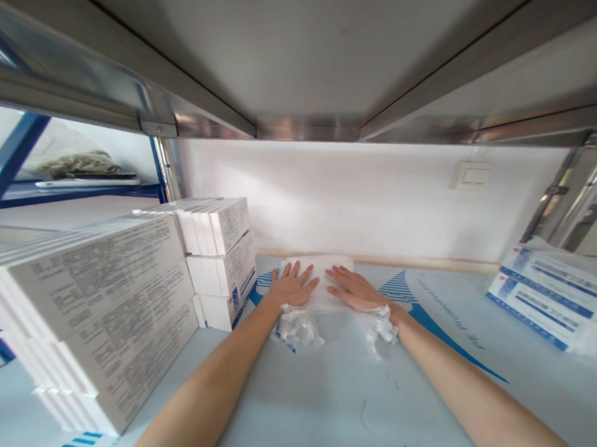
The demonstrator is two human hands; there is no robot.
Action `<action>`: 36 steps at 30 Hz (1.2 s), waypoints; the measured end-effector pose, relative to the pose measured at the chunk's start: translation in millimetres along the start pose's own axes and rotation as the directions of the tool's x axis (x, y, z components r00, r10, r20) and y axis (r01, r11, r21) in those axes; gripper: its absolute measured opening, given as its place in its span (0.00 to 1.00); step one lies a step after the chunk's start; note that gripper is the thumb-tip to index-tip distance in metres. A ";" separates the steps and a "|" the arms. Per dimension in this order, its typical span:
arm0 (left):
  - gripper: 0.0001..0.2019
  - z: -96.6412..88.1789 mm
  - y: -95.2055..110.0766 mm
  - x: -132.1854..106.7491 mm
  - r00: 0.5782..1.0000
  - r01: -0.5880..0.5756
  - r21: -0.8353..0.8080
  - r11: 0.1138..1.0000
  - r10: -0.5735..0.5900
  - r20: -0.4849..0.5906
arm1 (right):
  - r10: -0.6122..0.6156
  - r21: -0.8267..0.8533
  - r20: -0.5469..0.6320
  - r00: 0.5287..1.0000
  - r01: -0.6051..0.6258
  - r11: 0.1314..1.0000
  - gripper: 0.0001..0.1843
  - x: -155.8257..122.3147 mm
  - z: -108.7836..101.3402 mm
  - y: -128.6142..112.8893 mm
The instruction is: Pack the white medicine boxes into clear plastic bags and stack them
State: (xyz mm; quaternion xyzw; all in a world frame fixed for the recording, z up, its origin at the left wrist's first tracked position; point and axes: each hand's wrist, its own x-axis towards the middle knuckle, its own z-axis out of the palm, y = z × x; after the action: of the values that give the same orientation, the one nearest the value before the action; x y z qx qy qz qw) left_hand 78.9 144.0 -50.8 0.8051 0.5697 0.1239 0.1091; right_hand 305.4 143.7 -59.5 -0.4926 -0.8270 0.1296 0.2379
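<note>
Both my arms reach deep into a metal shelf. My left hand (292, 285) and my right hand (352, 289) lie flat, fingers spread, on top of a white package wrapped in clear plastic (322, 275) that sits near the back wall. Crumpled plastic wrap (298, 327) bunches under my wrists. Neither hand grips anything.
Stacks of white printed boxes (107, 307) fill the left side, with a further stack (220, 261) behind them. Wrapped blue-and-white packs (547, 290) lie at the right. The shelf floor (337, 395) is a blue-printed sheet. A steel shelf (319, 49) is close overhead; a wall switch (469, 174) is at the back.
</note>
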 end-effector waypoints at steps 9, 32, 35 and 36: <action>0.34 -59.0 15.9 -16.3 0.970 -0.162 -0.122 0.979 0.135 -0.202 | 0.001 0.183 -0.449 0.894 0.091 0.979 0.30 -19.2 -38.4 -3.8; 0.16 33.3 166.7 -115.4 0.607 -0.688 0.321 0.651 0.758 -0.238 | -0.020 -0.269 -0.600 0.800 -0.177 0.947 0.12 -145.2 -88.4 51.7; 0.15 37.6 185.2 -107.6 0.599 -0.709 0.306 0.636 0.771 -0.215 | -0.005 -0.274 -0.660 0.751 -0.235 0.933 0.12 -149.0 -95.6 57.4; 0.15 39.7 194.7 -104.1 0.612 -0.713 0.281 0.642 0.766 -0.197 | 0.001 -0.273 -0.685 0.729 -0.257 0.927 0.12 -150.5 -99.5 59.5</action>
State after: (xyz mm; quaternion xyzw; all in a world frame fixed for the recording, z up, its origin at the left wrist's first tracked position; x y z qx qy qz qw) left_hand 231.8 -19.3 -34.5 0.9460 0.2034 0.2273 -0.1101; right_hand 462.4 38.4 -41.3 -0.5971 -0.6570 -0.1897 0.4193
